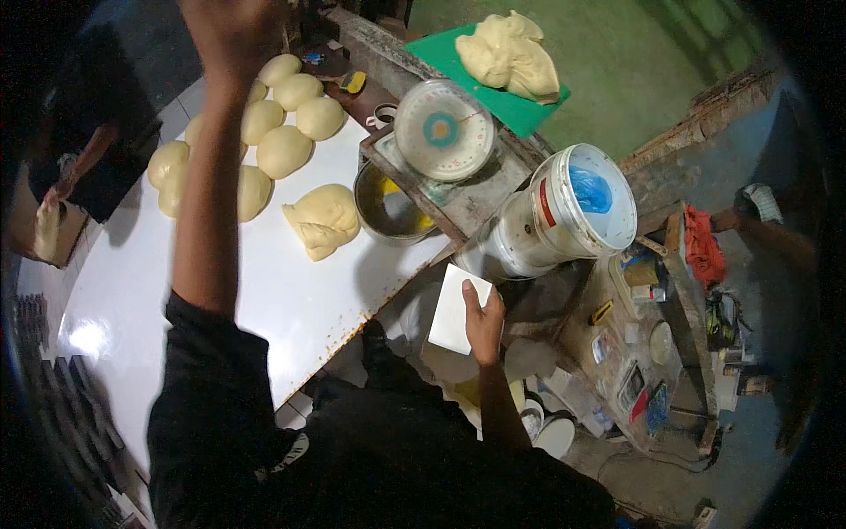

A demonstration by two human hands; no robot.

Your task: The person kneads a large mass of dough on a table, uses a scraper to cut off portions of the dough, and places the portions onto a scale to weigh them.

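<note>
My right hand (pixel 485 324) grips a flat white rectangular dough scraper (pixel 451 310), thumb on its face, just off the edge of the white table (pixel 291 344). Raised over the table's far side is my left hand (pixel 231 35); its fingers are cut off at the top of the picture. Beneath and beside that arm sit several smooth, pale yellow dough balls (pixel 284 152). One rougher, folded dough piece (pixel 322 220) lies apart from them, next to a metal bowl (pixel 377 210) with something yellow inside. A round dial scale (pixel 444 130) stands beyond the bowl.
A large dough mass (pixel 507 55) rests on a green board (pixel 432 51) behind the scale. White buckets (pixel 573 198), one with blue plastic inside, stand right of the table. A cluttered bench (pixel 617 353) is farther right. At far left, another person's arm (pixel 84 163) shows.
</note>
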